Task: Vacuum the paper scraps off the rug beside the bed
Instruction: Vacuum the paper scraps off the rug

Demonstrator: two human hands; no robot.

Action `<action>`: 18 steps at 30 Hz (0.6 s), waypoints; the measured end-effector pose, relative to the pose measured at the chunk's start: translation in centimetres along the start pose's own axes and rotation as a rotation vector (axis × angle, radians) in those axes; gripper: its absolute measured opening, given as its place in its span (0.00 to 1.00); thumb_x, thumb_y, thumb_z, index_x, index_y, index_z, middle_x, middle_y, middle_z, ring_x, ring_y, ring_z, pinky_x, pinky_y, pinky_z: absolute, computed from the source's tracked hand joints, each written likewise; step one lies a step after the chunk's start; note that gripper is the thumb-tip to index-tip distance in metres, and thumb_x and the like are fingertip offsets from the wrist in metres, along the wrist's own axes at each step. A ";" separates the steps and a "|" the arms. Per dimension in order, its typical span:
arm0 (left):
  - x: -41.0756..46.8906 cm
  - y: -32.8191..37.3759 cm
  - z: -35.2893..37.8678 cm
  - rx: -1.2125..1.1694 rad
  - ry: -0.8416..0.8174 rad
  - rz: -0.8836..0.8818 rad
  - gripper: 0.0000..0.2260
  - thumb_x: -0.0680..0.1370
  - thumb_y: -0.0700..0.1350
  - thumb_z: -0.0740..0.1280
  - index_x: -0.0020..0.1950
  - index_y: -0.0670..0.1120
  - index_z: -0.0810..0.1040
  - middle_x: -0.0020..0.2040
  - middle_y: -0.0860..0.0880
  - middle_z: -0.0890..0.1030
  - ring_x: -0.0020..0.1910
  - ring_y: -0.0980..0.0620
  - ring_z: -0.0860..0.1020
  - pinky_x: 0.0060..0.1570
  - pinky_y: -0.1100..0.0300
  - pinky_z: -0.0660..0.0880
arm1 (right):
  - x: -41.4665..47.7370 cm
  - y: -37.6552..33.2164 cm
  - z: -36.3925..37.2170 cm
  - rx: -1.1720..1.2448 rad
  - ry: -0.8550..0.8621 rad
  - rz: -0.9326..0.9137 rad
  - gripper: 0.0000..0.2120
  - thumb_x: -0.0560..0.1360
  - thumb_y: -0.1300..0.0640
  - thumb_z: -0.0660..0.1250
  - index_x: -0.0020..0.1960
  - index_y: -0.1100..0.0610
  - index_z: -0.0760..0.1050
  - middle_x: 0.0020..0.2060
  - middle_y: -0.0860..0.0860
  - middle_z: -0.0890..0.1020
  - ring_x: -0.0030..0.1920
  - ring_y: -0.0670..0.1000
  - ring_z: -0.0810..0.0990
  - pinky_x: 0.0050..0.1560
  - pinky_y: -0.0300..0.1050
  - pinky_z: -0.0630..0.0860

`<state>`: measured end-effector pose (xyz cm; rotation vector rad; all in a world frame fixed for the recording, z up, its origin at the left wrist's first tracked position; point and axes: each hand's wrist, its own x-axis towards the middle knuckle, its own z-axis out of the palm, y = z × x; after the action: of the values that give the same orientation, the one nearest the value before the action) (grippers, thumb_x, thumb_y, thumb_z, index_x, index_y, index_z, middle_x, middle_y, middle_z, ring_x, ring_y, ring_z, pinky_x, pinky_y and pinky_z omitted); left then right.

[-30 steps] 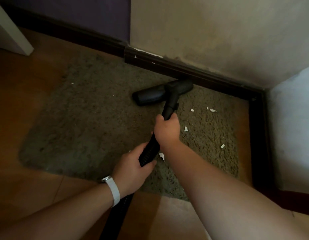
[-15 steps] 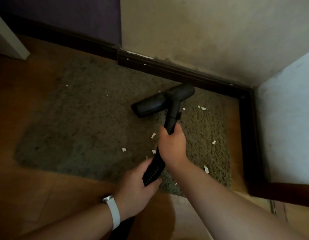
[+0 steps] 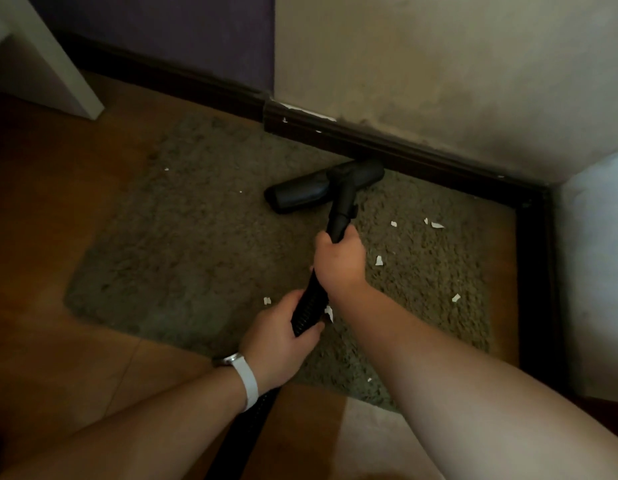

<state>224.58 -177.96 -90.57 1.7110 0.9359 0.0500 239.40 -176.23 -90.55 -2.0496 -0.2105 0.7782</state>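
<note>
A grey-green shaggy rug (image 3: 182, 251) lies on the wooden floor against the skirting. The black vacuum head (image 3: 300, 194) sits on the rug's far part, close to the skirting. My right hand (image 3: 340, 259) grips the black vacuum tube (image 3: 342, 209) just behind the head. My left hand (image 3: 278, 337), with a white wrist strap, holds the ribbed hose (image 3: 307, 306) lower down. Several white paper scraps (image 3: 379, 260) lie on the rug, mostly right of the tube, and one scrap (image 3: 166, 169) lies at the far left.
Dark skirting board (image 3: 387, 148) runs along the wall and turns at the right corner. A pale bed side (image 3: 595, 271) stands at the right edge. A white furniture leg (image 3: 58, 71) stands at the top left. Bare wooden floor (image 3: 58, 209) lies left of the rug.
The vacuum head has been pushed away from me, back up to the skirting, after being pulled closer half a second ago. Both hands kept their grip and moved forward with it.
</note>
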 end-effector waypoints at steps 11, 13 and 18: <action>-2.8 -1.0 3.4 0.065 -0.158 0.009 0.15 0.79 0.52 0.69 0.64 0.63 0.72 0.40 0.52 0.80 0.32 0.53 0.78 0.30 0.59 0.70 | -2.8 4.3 -3.8 -0.021 0.049 0.024 0.02 0.77 0.53 0.64 0.48 0.50 0.71 0.38 0.56 0.80 0.37 0.60 0.83 0.41 0.62 0.82; -3.4 -1.2 3.8 0.047 -0.196 0.000 0.17 0.79 0.53 0.69 0.66 0.63 0.71 0.41 0.54 0.80 0.33 0.56 0.77 0.31 0.61 0.71 | -3.6 5.0 -4.5 -0.012 0.064 0.033 0.03 0.78 0.54 0.64 0.47 0.48 0.70 0.37 0.56 0.80 0.37 0.60 0.83 0.41 0.62 0.82; -4.8 -1.6 4.3 0.004 -0.229 -0.008 0.18 0.75 0.58 0.67 0.64 0.68 0.69 0.42 0.53 0.80 0.36 0.51 0.79 0.39 0.45 0.77 | -5.1 5.8 -5.5 0.018 0.077 0.057 0.03 0.79 0.54 0.64 0.48 0.52 0.71 0.36 0.54 0.78 0.38 0.62 0.83 0.40 0.61 0.82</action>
<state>222.50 -184.20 -91.48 1.6763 0.7728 -0.1499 237.89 -185.56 -90.78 -2.0716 -0.1024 0.7320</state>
